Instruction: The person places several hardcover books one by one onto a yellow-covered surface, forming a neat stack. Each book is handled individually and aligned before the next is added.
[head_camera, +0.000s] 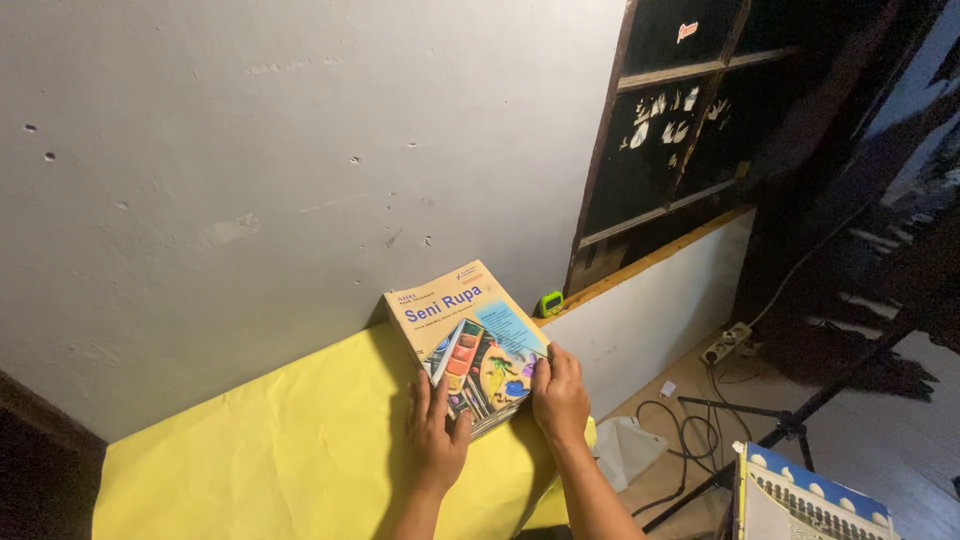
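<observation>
Yellow paper (270, 450) covers the table in front of me, running right up to the grey wall (280, 150). On it lies a stack of books (470, 345), close to the paper's right edge and turned at a slant, its far corner near the wall. The top cover is tan and blue with a picture of a paint tray and a palette.

My left hand (436, 435) lies flat at the near left corner of the stack, fingers spread and resting on the cover, thumb pressed against the edge of the pages. My right hand (560, 395) cups the near right corner, fingers curled over the top and the palm against the side. Both hands hold the stack between them, neither one lifting it off the paper as far as I can tell.

Just beyond the books, a small green gadget (549, 303) sits on the wooden sill beneath a dark window (680, 130). Down on the floor to my right are a power strip (726, 343) with loose cables, a tripod (790, 425), and another book (810, 495) with a blue-edged cover.
</observation>
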